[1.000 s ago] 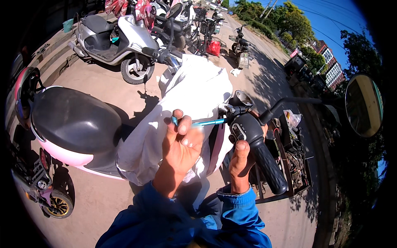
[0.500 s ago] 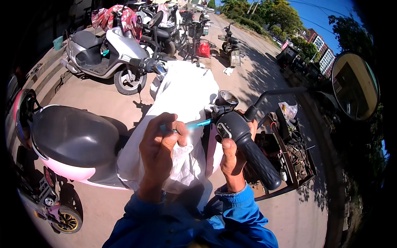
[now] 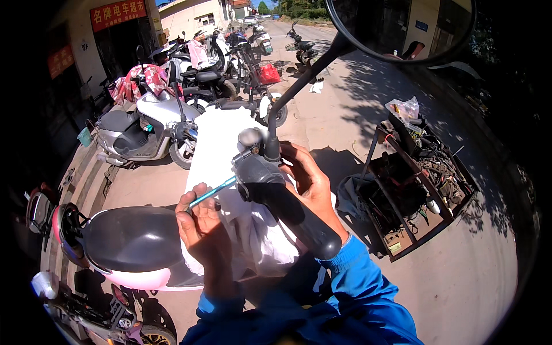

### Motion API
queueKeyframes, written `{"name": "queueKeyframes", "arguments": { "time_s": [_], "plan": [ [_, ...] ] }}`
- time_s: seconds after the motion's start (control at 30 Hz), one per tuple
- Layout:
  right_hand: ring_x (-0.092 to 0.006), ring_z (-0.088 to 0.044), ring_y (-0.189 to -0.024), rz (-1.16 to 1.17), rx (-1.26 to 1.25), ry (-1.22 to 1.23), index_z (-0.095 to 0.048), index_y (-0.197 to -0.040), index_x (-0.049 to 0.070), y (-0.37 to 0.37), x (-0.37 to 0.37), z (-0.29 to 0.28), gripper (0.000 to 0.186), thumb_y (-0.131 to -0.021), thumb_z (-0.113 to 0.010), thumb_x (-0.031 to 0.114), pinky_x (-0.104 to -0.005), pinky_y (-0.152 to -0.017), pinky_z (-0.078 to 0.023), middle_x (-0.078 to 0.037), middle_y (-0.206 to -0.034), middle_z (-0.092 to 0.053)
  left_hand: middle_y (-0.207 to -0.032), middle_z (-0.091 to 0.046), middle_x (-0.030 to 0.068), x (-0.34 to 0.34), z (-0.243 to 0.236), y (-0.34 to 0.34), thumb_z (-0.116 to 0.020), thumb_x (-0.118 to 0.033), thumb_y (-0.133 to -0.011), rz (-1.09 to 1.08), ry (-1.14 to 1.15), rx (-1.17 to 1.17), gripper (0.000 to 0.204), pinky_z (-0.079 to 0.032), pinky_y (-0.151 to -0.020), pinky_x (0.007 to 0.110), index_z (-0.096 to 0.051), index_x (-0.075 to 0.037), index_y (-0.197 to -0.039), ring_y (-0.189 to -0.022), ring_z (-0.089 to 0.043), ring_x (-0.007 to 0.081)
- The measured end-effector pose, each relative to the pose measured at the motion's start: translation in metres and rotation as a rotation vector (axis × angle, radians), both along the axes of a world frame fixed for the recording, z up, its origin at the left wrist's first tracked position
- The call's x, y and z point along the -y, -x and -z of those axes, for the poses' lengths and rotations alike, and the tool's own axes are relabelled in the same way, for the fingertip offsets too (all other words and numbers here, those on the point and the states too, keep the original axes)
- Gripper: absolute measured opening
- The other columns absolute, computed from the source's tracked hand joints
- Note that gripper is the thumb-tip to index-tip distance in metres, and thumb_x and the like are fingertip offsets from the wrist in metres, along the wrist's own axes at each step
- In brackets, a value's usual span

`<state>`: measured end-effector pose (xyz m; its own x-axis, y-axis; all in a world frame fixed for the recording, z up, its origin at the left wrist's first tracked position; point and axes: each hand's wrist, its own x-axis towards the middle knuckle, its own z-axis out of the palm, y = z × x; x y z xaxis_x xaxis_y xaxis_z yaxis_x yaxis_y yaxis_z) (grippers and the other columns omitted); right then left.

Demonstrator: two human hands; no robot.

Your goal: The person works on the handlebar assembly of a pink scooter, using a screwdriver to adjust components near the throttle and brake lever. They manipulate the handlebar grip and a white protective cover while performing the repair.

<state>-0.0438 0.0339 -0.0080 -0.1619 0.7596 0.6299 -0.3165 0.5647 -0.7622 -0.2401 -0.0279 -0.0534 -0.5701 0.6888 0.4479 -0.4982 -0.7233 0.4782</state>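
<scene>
Many things [image 3: 440,175] sit inside a box's edges [image 3: 422,240], right of the right hand [image 3: 315,183], hold unclear; the left hand [image 3: 202,221] pinches a blue stick [image 3: 215,191].

Left hand [image 3: 204,224] up, palm facing back toward the body, thumb and fingers curled in a snug pinch, its wrist [image 3: 218,279] bare and upright below! Across to its right, a touch higher, the right hand [image 3: 318,195] arches, fingers bent and angled inward, thumb out of sight. Blue-sleeved forearms [image 3: 368,287] slope up beneath both.
</scene>
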Motion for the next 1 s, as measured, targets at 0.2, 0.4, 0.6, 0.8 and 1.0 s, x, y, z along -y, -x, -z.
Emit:
{"name": "queueKeyframes", "arguments": {
  "time_s": [0.2, 0.4, 0.6, 0.8, 1.0],
  "plan": [
    [-0.0215, -0.061, -0.124, 0.044, 0.053, -0.157, -0.064, -0.134, 0.002, -0.007, -0.028, 0.012, 0.044, -0.09, -0.068, -0.001, -0.034, -0.105, -0.049, -0.011, -0.135, -0.062, -0.147, -0.051, 0.0273, 0.008, -0.002, 0.002, -0.053, -0.032, -0.11, 0.116, -0.148, 0.0, 0.037, -0.055, -0.099, 0.037, -0.058, -0.001, -0.128, -0.108, -0.063, 0.0244],
    [-0.0379, -0.069, -0.104, 0.066, -0.032, -0.235, -0.064, -0.123, -0.001, -0.002, -0.034, 0.009, 0.035, -0.088, -0.066, -0.004, -0.0408, -0.087, -0.056, -0.019, -0.12, -0.067, -0.126, -0.063, 0.0216, 0.018, 0.0, 0.008, -0.057, -0.03, -0.108, 0.138, -0.072, 0.081, 0.036, -0.056, -0.099, 0.039, -0.065, 0.002, -0.121, -0.107, -0.066, 0.0267],
    [-0.0362, -0.07, -0.101, 0.105, 0.005, -0.289, -0.065, -0.117, -0.001, -0.004, -0.042, 0.013, 0.035, -0.083, -0.072, -0.006, -0.0393, -0.083, -0.056, -0.017, -0.114, -0.069, -0.121, -0.067, 0.0117, 0.031, -0.019, -0.017, -0.06, -0.036, -0.106, 0.145, -0.024, 0.174, 0.037, -0.055, -0.104, 0.045, -0.064, -0.008, -0.13, -0.108, -0.067, 0.0235],
    [-0.0426, -0.066, -0.094, 0.092, -0.009, -0.3, -0.064, -0.116, 0.0, -0.012, -0.045, 0.008, 0.03, -0.086, -0.07, -0.004, -0.0441, -0.078, -0.053, -0.018, -0.107, -0.067, -0.121, -0.066, 0.0118, 0.022, -0.01, 0.007, -0.057, -0.026, -0.109, 0.127, -0.053, 0.138, 0.036, -0.054, -0.106, 0.045, -0.057, -0.004, -0.137, -0.108, -0.067, 0.0239],
    [-0.0469, -0.063, -0.097, 0.053, -0.043, -0.34, -0.057, -0.108, -0.001, -0.012, -0.049, 0.01, 0.024, -0.087, -0.066, -0.007, -0.0528, -0.078, -0.05, -0.021, -0.101, -0.064, -0.115, -0.064, 0.0127, 0.004, -0.003, 0.017, -0.056, -0.013, -0.106, 0.33, -0.136, 0.193, 0.026, -0.055, -0.102, 0.038, -0.057, 0.0, -0.128, -0.109, -0.065, 0.0214]
  ]
}}
